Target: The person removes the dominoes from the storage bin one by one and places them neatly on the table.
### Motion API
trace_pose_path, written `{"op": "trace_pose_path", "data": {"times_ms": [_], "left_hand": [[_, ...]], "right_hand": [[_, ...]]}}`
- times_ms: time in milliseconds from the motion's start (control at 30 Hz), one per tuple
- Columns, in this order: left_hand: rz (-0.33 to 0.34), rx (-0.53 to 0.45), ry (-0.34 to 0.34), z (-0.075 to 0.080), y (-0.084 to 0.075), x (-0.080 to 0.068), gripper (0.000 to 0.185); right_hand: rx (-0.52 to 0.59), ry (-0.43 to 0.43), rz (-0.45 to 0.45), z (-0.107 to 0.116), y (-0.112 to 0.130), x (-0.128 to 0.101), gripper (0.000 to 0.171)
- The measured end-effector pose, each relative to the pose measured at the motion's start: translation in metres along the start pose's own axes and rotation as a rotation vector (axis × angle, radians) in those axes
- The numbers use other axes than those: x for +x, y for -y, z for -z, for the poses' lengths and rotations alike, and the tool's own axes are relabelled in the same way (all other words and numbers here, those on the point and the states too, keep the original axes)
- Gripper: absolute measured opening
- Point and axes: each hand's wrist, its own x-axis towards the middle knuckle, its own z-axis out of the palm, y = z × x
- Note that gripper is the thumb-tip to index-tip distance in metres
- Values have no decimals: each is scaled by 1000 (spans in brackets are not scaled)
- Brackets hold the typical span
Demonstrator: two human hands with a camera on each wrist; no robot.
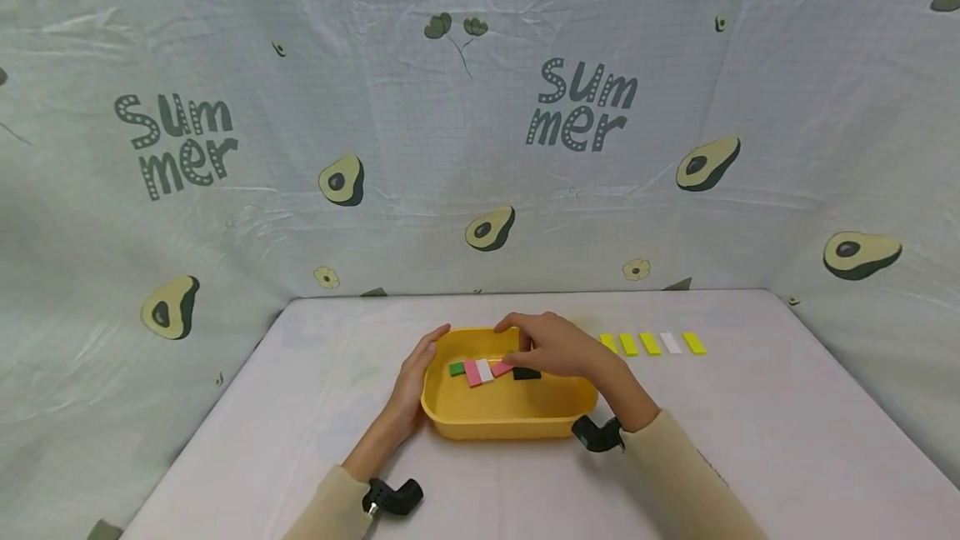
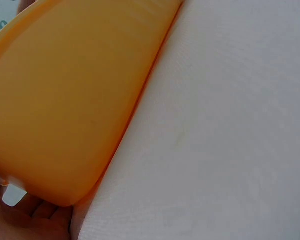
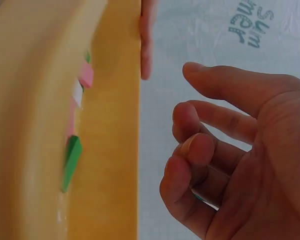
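Note:
A yellow plastic tray (image 1: 510, 429) stands on the table with small domino-like tiles in it: a green tile (image 1: 457, 369), a pink tile (image 1: 472, 372), a white tile (image 1: 484, 370), another pink one partly under the fingers and a black tile (image 1: 527, 373). My left hand (image 1: 411, 377) lies along the tray's left side, its fingers extended against the wall. Over the tray's far right part hovers my right hand (image 1: 558, 346). In the right wrist view its fingers (image 3: 182, 175) bend loosely, with the thumb apart, and nothing shows between them.
Right of the tray, several yellow tiles (image 1: 649, 344) and one white tile (image 1: 671, 343) stand in a spaced row on the white table (image 1: 750, 423). Behind the table hangs a cloth (image 1: 420, 165) printed with avocados.

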Motion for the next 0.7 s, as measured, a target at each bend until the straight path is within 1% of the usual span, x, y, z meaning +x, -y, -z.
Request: {"op": "trace_pose_path", "data": {"times_ms": [100, 367, 567, 700], "left_hand": [[0, 0, 1, 0, 0, 0, 51], [1, 12, -14, 0, 0, 1, 51], [-2, 14, -19, -2, 0, 3, 50], [-3, 1, -27, -3, 0, 5, 50]], "right_hand": [[7, 9, 2, -7, 1, 7, 43], [17, 32, -80, -25, 1, 22, 42], [-3, 47, -108, -37, -2, 26, 42], [-8, 43, -102, -43, -2, 25, 42]]}}
